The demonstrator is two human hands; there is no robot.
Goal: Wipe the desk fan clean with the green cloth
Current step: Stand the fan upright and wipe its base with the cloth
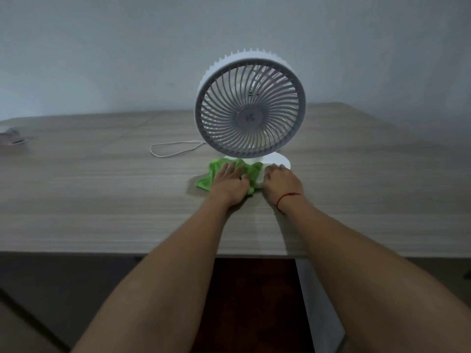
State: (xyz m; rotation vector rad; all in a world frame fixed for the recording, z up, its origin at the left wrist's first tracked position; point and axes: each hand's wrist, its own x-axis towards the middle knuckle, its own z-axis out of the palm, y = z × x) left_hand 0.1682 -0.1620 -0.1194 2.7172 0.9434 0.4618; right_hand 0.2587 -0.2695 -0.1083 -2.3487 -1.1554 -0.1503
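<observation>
A white desk fan (251,105) stands upright on the wooden table, its round grille facing me and its flat round base (280,160) below. The green cloth (252,170) lies crumpled over the left front part of the base and onto the table. My left hand (229,183) presses flat on the cloth, fingers spread and pointing toward the fan. My right hand (281,180) rests on the right front of the base with fingers curled down on it; a red string circles that wrist.
A thin white cord (173,149) loops on the table (102,200) left of the fan. A blurred pale object (12,138) lies at the far left edge. A plain wall stands behind. The table's front edge runs below my forearms, with dark floor underneath.
</observation>
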